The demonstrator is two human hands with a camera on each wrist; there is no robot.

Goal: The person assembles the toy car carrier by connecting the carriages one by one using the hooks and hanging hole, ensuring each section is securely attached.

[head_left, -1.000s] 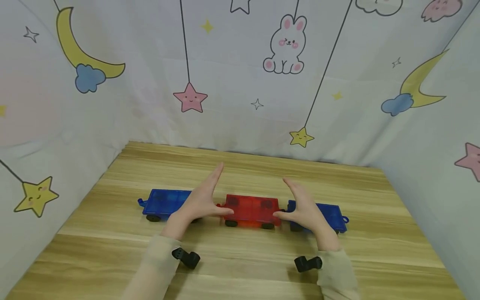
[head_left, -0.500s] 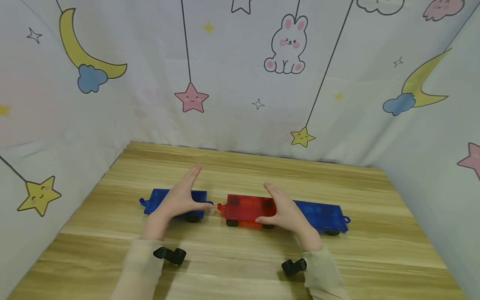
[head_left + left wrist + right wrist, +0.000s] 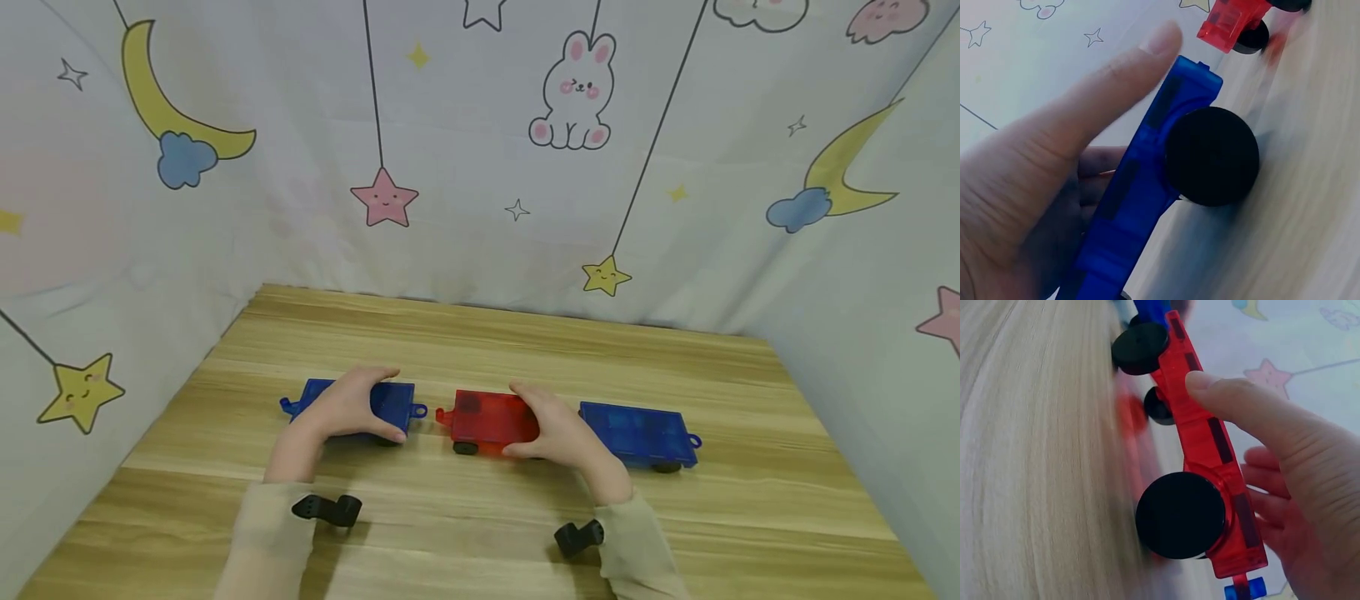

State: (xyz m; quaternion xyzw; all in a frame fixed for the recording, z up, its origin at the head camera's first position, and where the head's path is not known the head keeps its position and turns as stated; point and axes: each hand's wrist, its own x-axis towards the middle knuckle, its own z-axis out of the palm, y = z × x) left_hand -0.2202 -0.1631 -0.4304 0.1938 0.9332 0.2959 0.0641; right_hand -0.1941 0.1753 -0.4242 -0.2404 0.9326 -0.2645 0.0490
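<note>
One translucent flat blue plastic wagon (image 3: 390, 403): my left hand (image 3: 341, 410) spans it, firm grip unconfirmed. One translucent flat red plastic wagon (image 3: 487, 417), on desk (image 3: 450, 517) at its three o'clock: my right hand (image 3: 558, 429) grips it. Best handled level, blue ring (image 3: 415, 411) facing red hook (image 3: 442, 414).

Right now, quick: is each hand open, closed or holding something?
Left hand: around the leftmost blue wagon; whether it grips cannot be told.
Right hand: closed, holding the red wagon.

Red wagon (image 3: 492, 418) in all three views
</note>
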